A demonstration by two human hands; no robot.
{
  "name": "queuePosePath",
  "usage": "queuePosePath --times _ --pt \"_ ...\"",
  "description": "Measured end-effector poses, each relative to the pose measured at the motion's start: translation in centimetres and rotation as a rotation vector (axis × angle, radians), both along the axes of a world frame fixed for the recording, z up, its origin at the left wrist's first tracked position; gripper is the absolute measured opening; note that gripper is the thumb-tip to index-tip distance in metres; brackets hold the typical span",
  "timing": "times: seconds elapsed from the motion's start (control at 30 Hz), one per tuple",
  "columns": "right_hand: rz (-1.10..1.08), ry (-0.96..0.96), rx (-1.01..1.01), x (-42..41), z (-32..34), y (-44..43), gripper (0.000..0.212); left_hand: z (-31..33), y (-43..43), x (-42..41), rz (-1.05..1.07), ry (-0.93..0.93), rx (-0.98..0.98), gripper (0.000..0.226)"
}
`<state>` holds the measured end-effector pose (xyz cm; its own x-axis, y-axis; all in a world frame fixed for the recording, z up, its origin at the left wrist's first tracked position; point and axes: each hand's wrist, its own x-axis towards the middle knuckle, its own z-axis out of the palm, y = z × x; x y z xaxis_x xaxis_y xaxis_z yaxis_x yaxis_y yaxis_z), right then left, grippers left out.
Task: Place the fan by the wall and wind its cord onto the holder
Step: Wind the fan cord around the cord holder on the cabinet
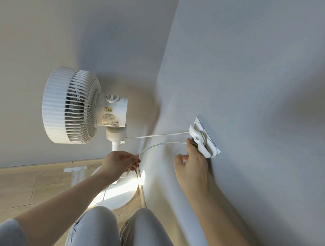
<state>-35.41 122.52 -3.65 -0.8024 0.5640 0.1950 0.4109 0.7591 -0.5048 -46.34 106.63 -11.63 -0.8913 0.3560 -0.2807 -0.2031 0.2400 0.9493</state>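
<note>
Room: a corner where two pale walls meet, the right wall running close beside the person, over a light wood-plank floor.
Fan: a white pedestal fan stands upright in the corner, its round base on the floor just beside the right wall's skirting; the grille faces left, the motor housing with its top knob points toward the right wall.
Holder: a white cord holder is fixed to the right wall, level with the fan's neck.
Cord: the white cord leaves the fan's neck, spans across to the holder, crosses it in a loop, and comes back as a second, lower strand to the left hand; more cord trails down over the base.
Left hand: the left hand is in front of the fan's pole, its fingers pinched narrow on the cord.
Right hand: the right hand is against the right wall, fingertips touching the holder's lower edge where the cord meets it; the fingers are loosely spread, and whether they grip the cord I cannot tell.
Person: knees in light trousers are at the bottom edge.
</note>
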Motion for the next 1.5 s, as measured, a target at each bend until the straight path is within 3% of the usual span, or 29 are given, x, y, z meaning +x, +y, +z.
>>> queuePosePath --times 0.37,0.5,0.67,0.87,1.0,1.23,1.5 --pt "0.06 -0.04 -0.144 0.3 0.1 0.2 0.052 -0.3 0.6 -2.0 0.134 0.118 -0.087 0.015" --pt "0.161 -0.109 -0.029 0.6 0.6 0.0 0.05 0.0 1.3 -2.0 0.16 0.139 -0.096 0.016" --pt "0.345 -0.111 0.023 -1.9 0.9 -1.1 0.03 0.1 1.1 -2.0 0.153 0.156 -0.117 0.016" --pt "0.351 -0.282 0.293 -7.1 2.4 -0.5 0.01 0.9 0.7 -2.0 0.164 0.182 -0.105 0.016" --pt "0.434 -0.421 0.299 -8.7 2.4 -0.3 0.015 1.3 0.2 -2.1 0.163 0.215 -0.114 0.015" --pt "0.496 -0.497 0.314 -10.5 2.0 -0.1 0.022 1.5 -0.5 -2.3 0.134 0.269 -0.133 0.017" --pt "0.436 -0.576 0.341 -12.0 4.7 1.7 0.025 0.5 -0.5 -1.3 -0.014 0.166 -0.016 0.027"
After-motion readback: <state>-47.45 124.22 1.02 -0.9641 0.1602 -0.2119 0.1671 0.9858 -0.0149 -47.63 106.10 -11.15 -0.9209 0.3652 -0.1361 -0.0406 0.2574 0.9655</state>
